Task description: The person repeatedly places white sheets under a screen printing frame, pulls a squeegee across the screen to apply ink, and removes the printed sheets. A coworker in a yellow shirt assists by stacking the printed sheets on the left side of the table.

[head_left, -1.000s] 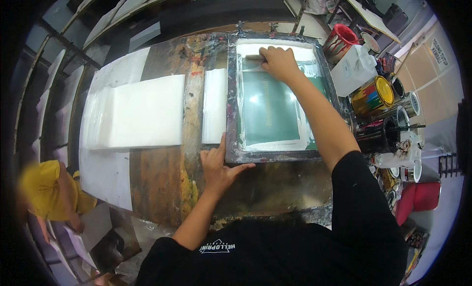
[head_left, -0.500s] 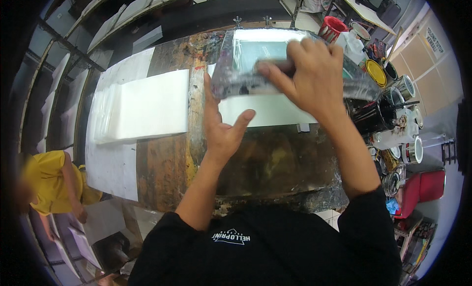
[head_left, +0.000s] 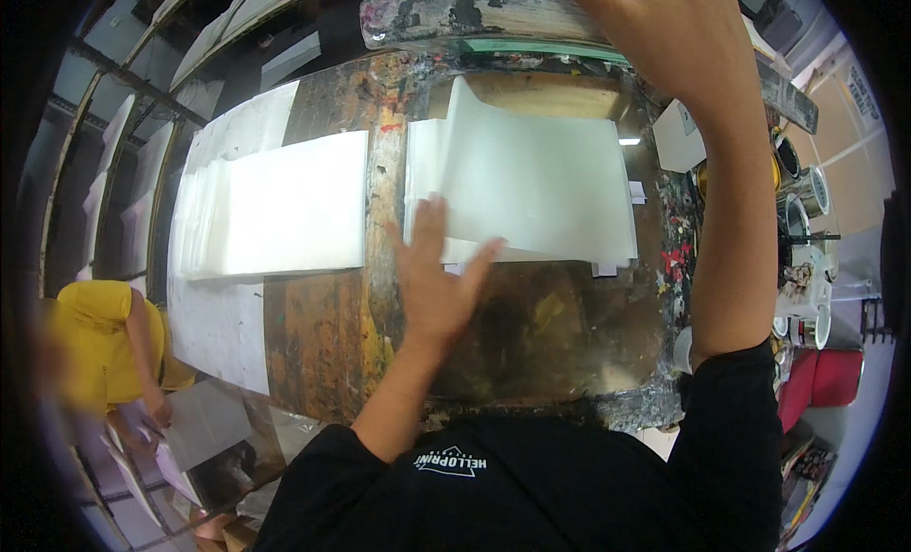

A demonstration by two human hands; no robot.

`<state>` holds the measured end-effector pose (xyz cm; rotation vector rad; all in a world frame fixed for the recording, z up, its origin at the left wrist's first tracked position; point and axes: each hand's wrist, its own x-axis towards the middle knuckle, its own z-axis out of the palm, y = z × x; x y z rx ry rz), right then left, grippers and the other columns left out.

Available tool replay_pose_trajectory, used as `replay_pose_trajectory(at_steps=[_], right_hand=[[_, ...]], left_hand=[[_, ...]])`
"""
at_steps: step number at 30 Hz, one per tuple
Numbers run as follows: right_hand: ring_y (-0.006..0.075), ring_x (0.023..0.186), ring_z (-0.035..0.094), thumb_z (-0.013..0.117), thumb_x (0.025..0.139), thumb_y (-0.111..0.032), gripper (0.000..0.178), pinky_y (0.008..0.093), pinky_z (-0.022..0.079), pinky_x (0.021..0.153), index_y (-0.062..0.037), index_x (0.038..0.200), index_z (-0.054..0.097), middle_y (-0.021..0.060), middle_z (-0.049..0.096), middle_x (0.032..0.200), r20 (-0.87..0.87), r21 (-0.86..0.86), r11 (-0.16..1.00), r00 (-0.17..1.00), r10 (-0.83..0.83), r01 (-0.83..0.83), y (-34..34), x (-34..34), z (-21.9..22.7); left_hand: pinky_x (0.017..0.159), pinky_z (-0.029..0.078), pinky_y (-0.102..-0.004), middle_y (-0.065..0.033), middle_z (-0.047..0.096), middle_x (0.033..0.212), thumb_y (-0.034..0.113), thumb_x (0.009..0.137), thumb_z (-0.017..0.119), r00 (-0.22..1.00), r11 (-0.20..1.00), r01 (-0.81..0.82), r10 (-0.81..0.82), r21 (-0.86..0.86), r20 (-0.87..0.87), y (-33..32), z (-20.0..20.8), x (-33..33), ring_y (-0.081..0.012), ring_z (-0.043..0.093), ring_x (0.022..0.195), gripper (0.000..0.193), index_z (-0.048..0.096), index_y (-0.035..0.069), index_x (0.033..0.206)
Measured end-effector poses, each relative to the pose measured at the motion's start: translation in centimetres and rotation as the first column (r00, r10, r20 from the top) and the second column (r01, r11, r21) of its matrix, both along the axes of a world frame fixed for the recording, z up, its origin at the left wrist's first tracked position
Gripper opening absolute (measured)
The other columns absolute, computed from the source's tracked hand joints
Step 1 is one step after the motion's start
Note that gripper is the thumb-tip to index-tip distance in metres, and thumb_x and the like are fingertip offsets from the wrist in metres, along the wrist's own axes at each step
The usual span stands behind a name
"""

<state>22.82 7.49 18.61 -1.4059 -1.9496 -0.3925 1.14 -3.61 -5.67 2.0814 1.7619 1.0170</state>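
Observation:
My left hand (head_left: pixel 436 282) is open with its fingers spread, at the lower left edge of a white sheet (head_left: pixel 546 187). The sheet's left side curls up, above another white sheet (head_left: pixel 425 163) lying flat. My right hand (head_left: pixel 678 35) reaches up to a paint-stained screen printing frame (head_left: pixel 474 13), which stands raised across the far side of the table. The right hand's fingers are cut off by the picture's upper edge, so their grip is hidden.
A stack of white paper (head_left: pixel 285 206) lies on the stained table (head_left: pixel 323 334), to the left. Cans (head_left: pixel 811 192) crowd the right side beside a red chair (head_left: pixel 835 377). A person in a yellow shirt (head_left: pixel 100 339) handles boards at lower left.
The screen frame has swung up and away with my right hand, uncovering the sheets. My left hand has moved down from the frame's left edge to the sheet's edge.

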Motion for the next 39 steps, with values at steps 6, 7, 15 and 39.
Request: replay_pose_trajectory(at_steps=[6,7,15,39], right_hand=[[0.0261,0.054,0.056,0.047,0.097,-0.075,0.083,0.0398,0.043,0.06,-0.0009,0.067,0.069,0.0122,0.058,0.057,0.054,-0.025,1.0,0.998,-0.017,0.018,-0.2,0.4,-1.4],[0.0269,0.057,0.057,0.046,0.097,-0.075,0.083,0.0409,0.044,0.064,-0.0012,0.068,0.069,0.0124,0.06,0.058,0.057,0.039,0.999,0.998,-0.016,0.013,-0.4,0.4,-1.6],[0.0352,0.073,0.07,0.052,0.096,-0.07,0.079,0.0526,0.048,0.082,0.0017,0.072,0.075,0.0179,0.071,0.07,0.055,0.012,1.0,0.998,0.008,-0.009,-2.3,-0.3,-1.5],[0.0339,0.056,0.067,0.047,0.102,-0.06,0.079,0.0459,0.056,0.061,0.0036,0.06,0.069,0.0199,0.063,0.056,0.082,-0.119,0.99,0.995,-0.061,0.07,-0.8,-0.1,2.3]], left_hand=[[0.128,0.016,-0.0569,-0.0225,0.06,0.146,0.028,0.098,0.073,0.928,0.928,-0.355,0.335,0.111,0.164,-2.7,0.4,-10.6,-0.0357,0.053,0.141,0.06,0.056,-0.008,0.143],[0.128,0.016,-0.0575,-0.0233,0.057,0.148,0.027,0.098,0.072,0.911,0.909,-0.413,0.412,0.063,0.025,-3.3,0.3,-13.0,-0.038,0.05,0.143,0.059,0.056,-0.006,0.145],[0.128,0.018,-0.0556,-0.0181,0.045,0.162,0.025,0.101,0.065,1.0,0.995,0.02,-0.019,0.096,-0.012,-0.5,0.0,-6.7,-0.0379,0.034,0.154,0.05,0.058,0.015,0.15],[0.126,0.01,-0.0635,-0.0105,0.035,0.168,0.033,0.111,0.038,0.863,0.91,0.308,-0.391,-0.278,-0.321,3.7,-5.6,12.3,-0.0393,0.027,0.156,0.052,0.045,0.012,0.158]])
